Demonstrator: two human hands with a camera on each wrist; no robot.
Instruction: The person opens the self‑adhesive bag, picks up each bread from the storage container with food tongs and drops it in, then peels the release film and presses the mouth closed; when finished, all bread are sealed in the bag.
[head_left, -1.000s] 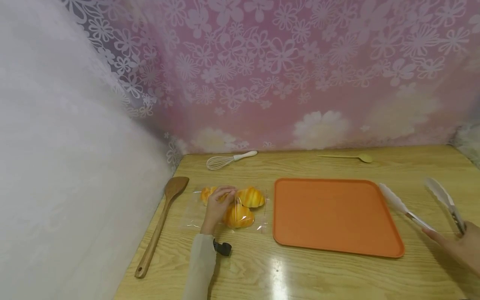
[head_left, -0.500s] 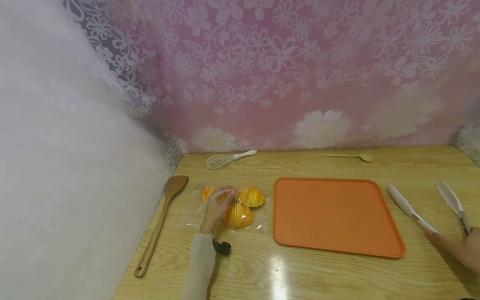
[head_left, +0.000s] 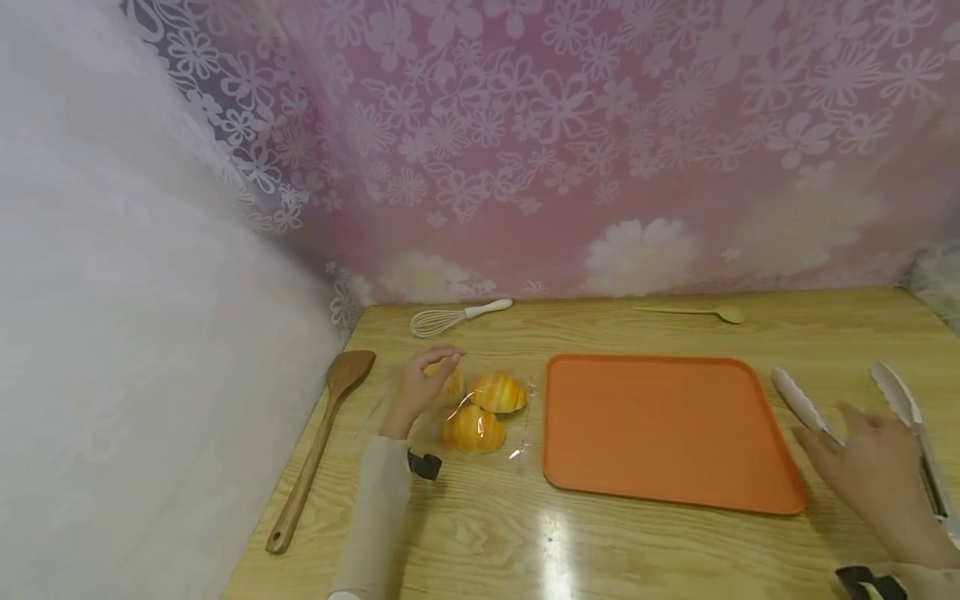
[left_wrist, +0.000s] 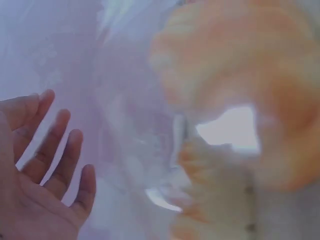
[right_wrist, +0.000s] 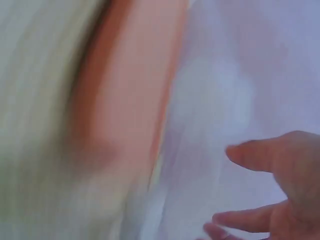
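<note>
My left hand [head_left: 420, 392] is above the left part of a clear plastic bag [head_left: 517, 454] holding three golden croissants [head_left: 475, 429], partly covering one of them. In the left wrist view, the left hand [left_wrist: 45, 195] has spread fingers with nothing between them, beside a large blurred croissant [left_wrist: 230, 60]. My right hand [head_left: 873, 475] is over the metal tongs [head_left: 900, 396], which lie spread wide right of the orange tray [head_left: 667, 433]. Thumb and fingers of the right hand [right_wrist: 295, 175] stand apart in the right wrist view, gripping nothing.
A wooden turner [head_left: 322, 442] lies along the left side of the table. At the back are a white-handled whisk [head_left: 457, 317] and a yellow spoon [head_left: 723, 314]. A pink flowered cloth [head_left: 555, 167] hangs behind the table, and a white one [head_left: 150, 333] is at the left.
The left hand has come up off the bagged croissants, moving slightly left and back. The right hand has let go of the tongs and moved left over them.
</note>
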